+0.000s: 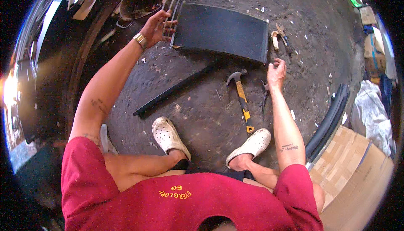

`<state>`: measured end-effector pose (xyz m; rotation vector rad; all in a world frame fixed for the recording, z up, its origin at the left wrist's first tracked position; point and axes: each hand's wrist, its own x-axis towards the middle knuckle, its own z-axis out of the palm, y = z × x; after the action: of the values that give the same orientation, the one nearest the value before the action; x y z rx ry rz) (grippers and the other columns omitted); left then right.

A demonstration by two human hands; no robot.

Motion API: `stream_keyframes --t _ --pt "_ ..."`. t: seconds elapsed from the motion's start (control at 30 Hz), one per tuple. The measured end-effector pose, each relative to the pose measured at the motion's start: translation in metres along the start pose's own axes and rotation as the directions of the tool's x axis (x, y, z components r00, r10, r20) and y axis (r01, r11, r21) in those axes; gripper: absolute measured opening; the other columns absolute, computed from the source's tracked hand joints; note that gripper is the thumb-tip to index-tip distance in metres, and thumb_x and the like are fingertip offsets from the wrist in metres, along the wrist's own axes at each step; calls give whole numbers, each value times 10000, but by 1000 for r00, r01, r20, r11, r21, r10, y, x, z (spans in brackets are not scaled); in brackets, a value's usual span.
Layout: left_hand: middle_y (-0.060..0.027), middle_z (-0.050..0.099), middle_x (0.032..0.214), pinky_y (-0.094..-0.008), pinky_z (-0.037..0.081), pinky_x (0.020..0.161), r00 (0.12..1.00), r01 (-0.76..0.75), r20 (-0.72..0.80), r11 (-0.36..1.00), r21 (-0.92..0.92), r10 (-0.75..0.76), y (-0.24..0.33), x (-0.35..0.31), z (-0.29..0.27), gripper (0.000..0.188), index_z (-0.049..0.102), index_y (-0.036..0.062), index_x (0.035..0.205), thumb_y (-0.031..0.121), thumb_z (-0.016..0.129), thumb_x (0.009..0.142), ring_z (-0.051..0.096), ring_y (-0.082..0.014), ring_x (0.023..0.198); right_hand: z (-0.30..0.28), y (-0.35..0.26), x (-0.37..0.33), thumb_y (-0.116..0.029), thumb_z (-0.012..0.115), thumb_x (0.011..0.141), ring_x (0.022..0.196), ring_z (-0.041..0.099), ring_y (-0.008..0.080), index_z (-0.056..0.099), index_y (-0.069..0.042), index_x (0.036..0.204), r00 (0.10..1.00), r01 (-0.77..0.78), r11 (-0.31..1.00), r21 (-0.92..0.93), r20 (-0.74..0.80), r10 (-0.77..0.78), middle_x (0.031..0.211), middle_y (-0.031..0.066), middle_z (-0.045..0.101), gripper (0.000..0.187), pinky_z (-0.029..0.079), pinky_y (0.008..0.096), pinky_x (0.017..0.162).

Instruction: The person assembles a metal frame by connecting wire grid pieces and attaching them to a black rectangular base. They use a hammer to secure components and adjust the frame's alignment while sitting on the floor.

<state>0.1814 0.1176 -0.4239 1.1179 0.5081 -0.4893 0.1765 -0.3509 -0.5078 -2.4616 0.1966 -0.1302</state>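
- Nearest the camera: red short-sleeved shirt [176,210] with yellow lettering, across the lower edge of the frame.
- Black rectangular panel [221,31] at upper centre of the frame, between both hands, long side roughly crosswise; cannot tell whether flat on the ground or slightly raised.
- Left hand [158,26], upper left of centre: fingers spread, reaching to the panel's left end; firm contact not certain. Metal-banded wristwatch [140,41] on that wrist.
- Pale slatted strip [171,2] beside the same end of the panel, partly behind those fingers.
- Right hand [276,74], right of centre: fingers curled in close to the panel's lower right corner; cannot tell whether pinching it.
- Hammer [241,98] with yellow-and-black handle, below the panel, head toward the top of the frame.
- Long dark strip [172,90], slanting from the panel's underside toward lower left.
- White clogs [166,134] on both feet, lower centre, well apart.
- Pale-handled tool [275,40] just right of the panel.
- Round basin [131,3] at upper left.
- Cardboard [353,163] at lower right.
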Motion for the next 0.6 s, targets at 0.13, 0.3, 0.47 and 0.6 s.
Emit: stream_keyframes --t 0.13,0.3,0.47,0.6 --pt "-44 586 1138 -451 415 776 999 -14 42 1000 2 14 8 18 -8 456 559 200 1101 486 644 756 562 -239 918 -4 10 24 -215 635 877 994 592 297 598 -58 1197 996 -20 1000 -22 90 21 1047 148 626 358 458 405 897" --pt "-102 572 1238 -528 432 858 1000 1 -6 1000 30 0 14 21 -8 617 540 210 1266 565 658 775 568 -283 1030 22 20 34 -285 626 902 1086 613 258 552 -40 1296 920 -331 929 163 274 279 1191 174 640 470 449 369 946" --pt "-45 558 1282 -505 452 898 999 -22 -28 953 302 32 36 4 -10 674 463 263 1388 626 587 834 570 -231 1070 48 23 29 -243 640 905 1114 599 277 551 10 1279 940 -311 904 294 237 247 1220 175 628 461 436 369 979" --pt "-78 584 1280 -452 484 911 993 -112 -3 933 343 120 46 -1 -11 605 525 159 1357 538 589 889 591 -242 1066 48 21 26 -223 650 904 1001 594 185 555 -40 1301 932 -346 860 374 245 268 1197 88 636 447 444 309 804"
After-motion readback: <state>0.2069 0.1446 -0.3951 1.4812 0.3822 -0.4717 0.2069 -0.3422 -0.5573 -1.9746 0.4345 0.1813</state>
